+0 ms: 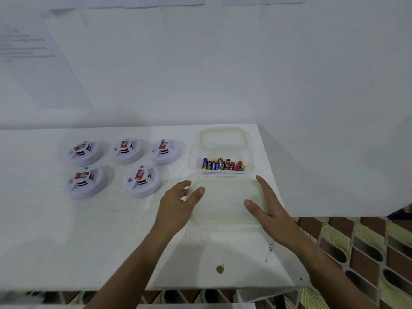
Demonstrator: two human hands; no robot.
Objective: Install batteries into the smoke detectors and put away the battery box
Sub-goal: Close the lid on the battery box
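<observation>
Head view: both hands on the lid (225, 201) flat on the table (66, 241), left hand (178, 202) at its left edge, right hand (270, 210) at its right, fingers straight. Just beyond the hands, open battery box (223, 169) with batteries (223, 164). Left of the hands, five smoke detectors (124, 166).

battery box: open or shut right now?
Open. The battery box has no lid on it and the batteries show inside; the lid lies on the table in front, between the left hand and right hand.

Open battery box (221, 168), five detectors (124, 166) left.
</observation>
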